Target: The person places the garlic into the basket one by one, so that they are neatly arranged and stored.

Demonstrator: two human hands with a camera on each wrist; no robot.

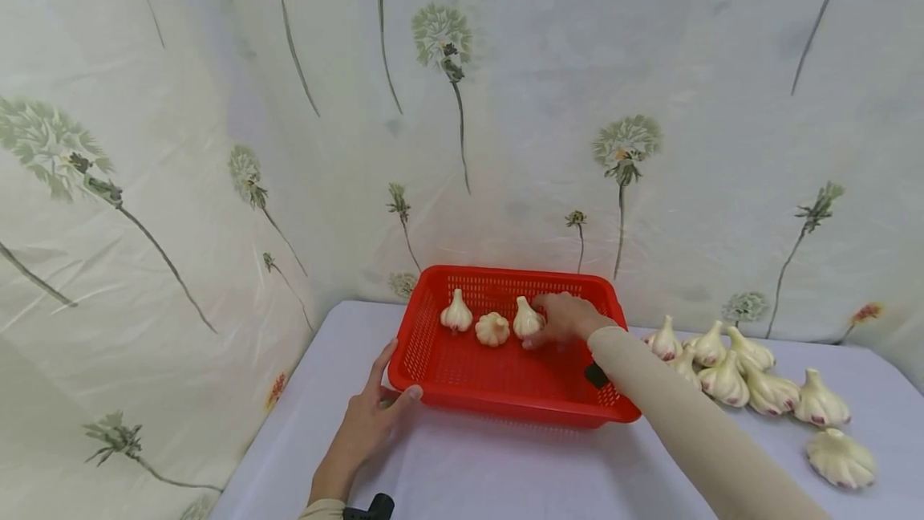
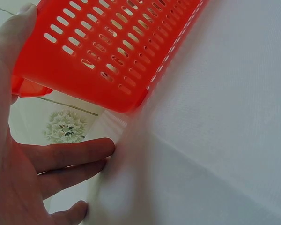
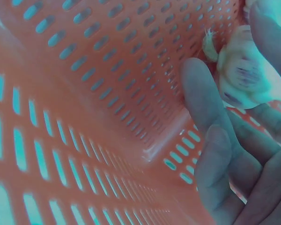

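A red plastic basket [image 1: 498,400] with slotted walls stands on the table, three garlic bulbs in a row inside it. My right hand [image 1: 570,318] reaches in over the right side and holds the rightmost garlic bulb [image 1: 525,318]. In the right wrist view, thumb and fingers lie around that bulb [image 3: 243,70], its stem pointing up. Left of it are a second bulb [image 1: 492,329] and a third bulb [image 1: 456,313]. At the basket's front left corner, my left hand [image 1: 371,416] grips the rim between thumb and forefinger; its other fingers stretch out below, seen in the left wrist view.
Several garlic bulbs [image 1: 725,379] lie in a pile on the table right of the basket, beside the right forearm. One more bulb [image 1: 840,458] sits nearer the front right. A cloth with dandelion prints [image 1: 520,183] hangs behind the white-covered table [image 1: 505,472].
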